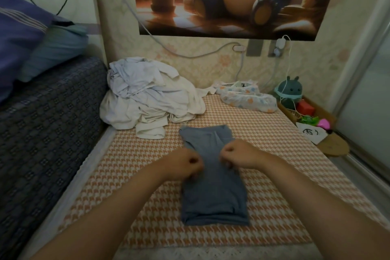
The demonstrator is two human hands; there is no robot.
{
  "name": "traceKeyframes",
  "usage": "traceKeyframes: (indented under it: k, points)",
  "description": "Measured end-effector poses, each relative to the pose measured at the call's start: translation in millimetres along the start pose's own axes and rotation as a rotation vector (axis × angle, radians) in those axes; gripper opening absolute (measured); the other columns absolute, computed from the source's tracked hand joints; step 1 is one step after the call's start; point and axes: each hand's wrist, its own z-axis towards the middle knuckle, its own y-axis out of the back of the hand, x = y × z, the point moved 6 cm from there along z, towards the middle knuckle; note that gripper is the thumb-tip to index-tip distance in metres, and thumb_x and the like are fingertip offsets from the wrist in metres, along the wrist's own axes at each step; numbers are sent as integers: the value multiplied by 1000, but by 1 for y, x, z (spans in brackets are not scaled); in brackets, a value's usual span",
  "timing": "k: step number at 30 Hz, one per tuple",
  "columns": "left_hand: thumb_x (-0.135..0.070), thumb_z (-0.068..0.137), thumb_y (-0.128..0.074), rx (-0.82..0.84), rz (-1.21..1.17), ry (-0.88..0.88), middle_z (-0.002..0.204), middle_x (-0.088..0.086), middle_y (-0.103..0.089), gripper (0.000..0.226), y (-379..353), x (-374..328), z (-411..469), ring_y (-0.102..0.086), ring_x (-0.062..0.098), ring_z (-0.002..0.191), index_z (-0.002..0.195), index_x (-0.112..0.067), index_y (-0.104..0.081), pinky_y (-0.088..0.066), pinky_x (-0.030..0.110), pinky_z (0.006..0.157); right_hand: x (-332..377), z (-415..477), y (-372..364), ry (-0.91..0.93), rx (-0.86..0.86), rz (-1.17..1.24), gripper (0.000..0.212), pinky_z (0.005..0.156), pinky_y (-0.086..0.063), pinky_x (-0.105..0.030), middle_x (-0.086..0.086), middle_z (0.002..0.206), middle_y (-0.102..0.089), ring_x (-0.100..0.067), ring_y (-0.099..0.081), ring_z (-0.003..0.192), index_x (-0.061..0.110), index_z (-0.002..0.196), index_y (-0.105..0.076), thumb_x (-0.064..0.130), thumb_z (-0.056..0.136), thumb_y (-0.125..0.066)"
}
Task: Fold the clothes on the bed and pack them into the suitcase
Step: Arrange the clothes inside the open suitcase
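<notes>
Blue-grey shirt [213,188] is laid out lengthwise on the bed cover [274,175], which is done in an orange-and-white houndstooth print. It's folded into a narrow strip, with one short end near the front edge of the bed and the other pointed toward the wall. The left hand [185,164] is curled at the shirt's left edge and the right hand [238,156] at its right edge, roughly level with each other in the upper half. The fabric looks to be pinched in both sets of fingers, though the fingertips are tucked under and a bit blurred. A rumpled pile of white clothes [147,99] is heaped further back on the left, apart from the shirt. Two patterned pouches [249,97] are parked by the wall, and a teal plush toy [288,93] is set just right of them.
</notes>
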Motion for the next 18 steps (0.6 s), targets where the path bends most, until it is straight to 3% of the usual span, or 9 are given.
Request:
traceKeyframes:
  k: [2,4,8,11,14,16,18]
  points:
    - [-20,95,-54,-296,60,8,96,-7,-70,19,22,17,17,-63,11,90,92,-21,-73,-50,31,84,-4,18,13,46,-276,-110,24,75,-55,-36,7,81,-69,-15,-65,77,17,82,-72,26,92,-52]
    - [-14,96,-51,-441,97,42,111,-1,-65,22,35,37,33,-59,17,102,106,-20,-70,-47,31,90,-2,34,15,60,-405,-151,24,78,-55,-38,7,89,-68,-15,-63,81,20,86,-72,25,94,-50]
    - [-12,97,-48,-404,256,65,136,6,-51,39,39,68,71,-51,24,122,135,-16,-53,-43,36,100,-3,67,11,27,-491,-387,40,91,-49,-40,-7,122,-62,-28,-58,109,14,123,-63,42,100,-45]
    - [-22,102,-43,-367,231,32,144,5,-49,39,37,76,100,-45,22,131,140,-17,-50,-34,32,107,-11,87,7,-23,-496,-527,40,84,-47,-40,-4,99,-67,-26,-62,89,15,99,-67,49,98,-44]
    - [-32,100,-48,-327,159,71,131,-2,-59,30,36,89,117,-53,19,120,127,-25,-60,-41,31,97,-24,98,6,-33,-508,-457,32,85,-49,-40,5,77,-66,-18,-60,72,22,76,-66,38,97,-48]
    - [-35,94,-56,-387,157,71,106,-7,-65,11,44,93,124,-61,17,101,100,-33,-66,-47,31,82,-36,100,11,-54,-542,-419,29,83,-45,-37,10,80,-64,-17,-60,74,24,80,-64,35,100,-46]
    - [-42,90,-60,-509,254,58,94,-8,-64,10,52,89,128,-60,16,90,87,-33,-63,-44,31,71,-44,101,16,-68,-580,-422,25,83,-39,-36,8,86,-64,-19,-60,82,26,90,-63,36,102,-43]
